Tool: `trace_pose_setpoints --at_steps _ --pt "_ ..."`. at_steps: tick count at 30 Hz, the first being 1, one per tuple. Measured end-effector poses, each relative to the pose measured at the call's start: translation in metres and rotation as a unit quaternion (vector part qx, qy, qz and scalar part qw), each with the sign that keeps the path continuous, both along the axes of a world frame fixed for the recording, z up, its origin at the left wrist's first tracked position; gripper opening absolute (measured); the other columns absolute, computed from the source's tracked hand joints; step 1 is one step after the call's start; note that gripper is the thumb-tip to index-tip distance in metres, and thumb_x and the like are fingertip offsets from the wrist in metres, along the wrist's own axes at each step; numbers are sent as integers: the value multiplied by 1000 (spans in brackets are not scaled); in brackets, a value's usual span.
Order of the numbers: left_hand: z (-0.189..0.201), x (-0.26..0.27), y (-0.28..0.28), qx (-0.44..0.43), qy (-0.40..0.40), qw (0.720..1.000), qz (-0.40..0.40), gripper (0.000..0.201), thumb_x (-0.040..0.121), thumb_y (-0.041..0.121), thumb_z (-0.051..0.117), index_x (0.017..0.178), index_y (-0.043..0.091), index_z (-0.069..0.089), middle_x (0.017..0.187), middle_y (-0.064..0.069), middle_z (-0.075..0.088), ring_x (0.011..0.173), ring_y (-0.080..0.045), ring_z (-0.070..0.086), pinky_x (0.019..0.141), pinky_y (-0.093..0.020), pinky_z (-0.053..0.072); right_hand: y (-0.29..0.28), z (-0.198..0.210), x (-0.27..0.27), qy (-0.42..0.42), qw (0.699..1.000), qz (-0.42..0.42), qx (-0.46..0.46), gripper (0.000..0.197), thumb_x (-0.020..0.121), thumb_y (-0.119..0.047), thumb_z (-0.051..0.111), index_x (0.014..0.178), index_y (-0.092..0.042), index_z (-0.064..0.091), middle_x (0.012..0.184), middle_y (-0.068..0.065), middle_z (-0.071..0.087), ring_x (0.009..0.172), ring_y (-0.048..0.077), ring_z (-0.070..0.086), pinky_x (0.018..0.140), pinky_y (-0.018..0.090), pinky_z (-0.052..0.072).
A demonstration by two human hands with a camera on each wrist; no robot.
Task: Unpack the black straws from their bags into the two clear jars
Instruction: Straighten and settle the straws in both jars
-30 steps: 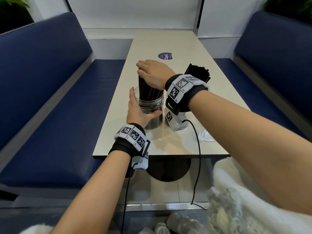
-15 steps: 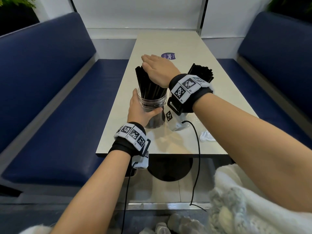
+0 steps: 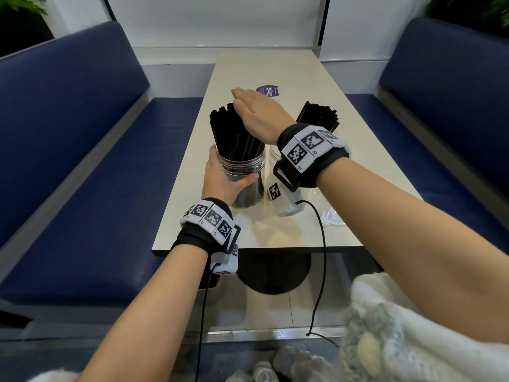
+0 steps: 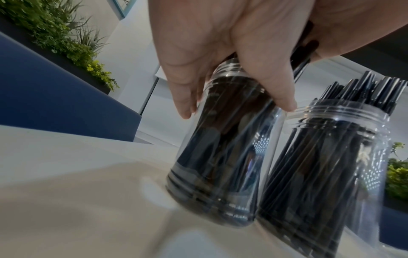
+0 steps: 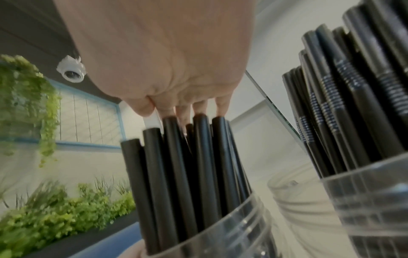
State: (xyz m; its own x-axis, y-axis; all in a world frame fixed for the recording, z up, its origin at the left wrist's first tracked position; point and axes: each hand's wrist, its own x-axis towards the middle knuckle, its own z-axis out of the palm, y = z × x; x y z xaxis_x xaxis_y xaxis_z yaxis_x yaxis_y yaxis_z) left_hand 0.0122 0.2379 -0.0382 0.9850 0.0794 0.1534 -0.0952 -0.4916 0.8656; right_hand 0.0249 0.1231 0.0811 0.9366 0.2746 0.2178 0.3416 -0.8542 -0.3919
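Note:
A clear jar (image 3: 243, 168) packed with black straws (image 3: 234, 133) stands near the table's left edge. My left hand (image 3: 224, 179) grips this jar just below its threaded rim, thumb in front, as the left wrist view shows too (image 4: 220, 55). My right hand (image 3: 254, 110) lies flat with straight fingers over the straw tops; in the right wrist view its fingertips (image 5: 199, 106) touch the straws (image 5: 187, 165). The second jar (image 4: 331, 157) stands just to the right, also full of straws (image 3: 318, 115), mostly hidden behind my right wrist.
An empty clear plastic bag (image 3: 332, 216) lies on the table (image 3: 289, 67) near its front right corner. A purple sticker (image 3: 268, 91) sits further back. Blue benches (image 3: 82, 150) flank the table. A white fluffy garment (image 3: 413, 340) covers my lap, and wrist cables hang down.
My right hand has gone from curled around the straw tops to flat above them. The straws have spread and lean left. My left hand has stayed on the jar.

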Motion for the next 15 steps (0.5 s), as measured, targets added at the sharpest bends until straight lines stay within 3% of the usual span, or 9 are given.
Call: trace_pose_setpoints --at_steps 2,6,8,10,13,15 --pt "6 -4 1 8 15 1000 0 99 65 36 82 143 14 23 142 -8 42 130 -24 41 106 -37 37 -5 4 -10 -18 999 11 46 42 102 -17 20 137 2 34 147 17 37 137 27 31 105 22 15" --pt "24 -30 4 38 42 998 20 100 75 35 75 147 10 12 150 -11 28 135 -25 35 110 -38 33 -29 -6 -42 -97 984 -7 147 43 97 -20 36 137 -5 39 141 9 46 132 18 40 105 19 24" --pt "33 -50 3 45 -2 997 55 75 79 33 71 139 12 31 135 -8 41 117 -23 49 97 -34 42 -48 -19 -67 -164 963 -41 209 37 90 -17 43 123 -2 52 117 8 57 107 12 52 90 12 33" --pt "42 -72 -4 49 -64 995 53 37 83 30 66 114 17 50 104 0 50 90 -17 54 80 -28 45 -71 -37 -93 -196 945 -84 247 25 87 -12 46 108 -2 57 97 2 53 84 3 48 77 7 34" --pt "46 -97 -30 36 -68 996 -40 10 84 26 64 87 20 57 70 8 51 64 -6 49 62 -11 40 -110 -66 -119 -185 937 -159 250 17 87 -11 49 100 -5 57 92 1 52 76 0 46 71 7 35" --pt "40 -103 -55 33 -17 991 -125 9 85 26 64 89 21 58 71 10 53 64 -3 48 61 -7 38 -137 -80 -124 -173 927 -212 258 14 88 -9 50 100 -7 57 93 1 52 76 -2 47 69 3 36"
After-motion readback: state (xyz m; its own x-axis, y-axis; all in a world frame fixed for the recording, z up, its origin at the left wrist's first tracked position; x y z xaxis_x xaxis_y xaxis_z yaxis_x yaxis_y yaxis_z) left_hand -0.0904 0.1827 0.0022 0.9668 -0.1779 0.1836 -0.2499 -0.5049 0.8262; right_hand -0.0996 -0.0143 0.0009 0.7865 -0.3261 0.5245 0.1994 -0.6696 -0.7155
